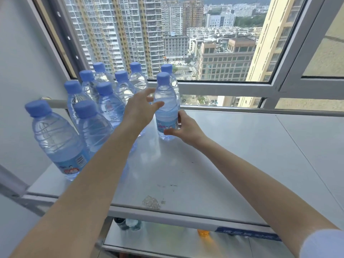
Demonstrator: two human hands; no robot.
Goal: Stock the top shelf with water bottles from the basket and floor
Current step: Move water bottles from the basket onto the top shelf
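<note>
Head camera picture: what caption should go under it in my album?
Right hand grips a water bottle on the shelf, left hand open beside it, more bottles nearby.

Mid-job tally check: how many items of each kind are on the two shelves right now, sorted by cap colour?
Blue-capped water bottles on the top shelf: 10 (the right hand grips one, the front bottle)
Orange-topped item on the lower shelf: 1
Dim bottle tops, lower shelf, colour unclear: 2
Total: 13
The left arm may hide more.

Ten water bottles (166, 108), two hands (138, 110)
</note>
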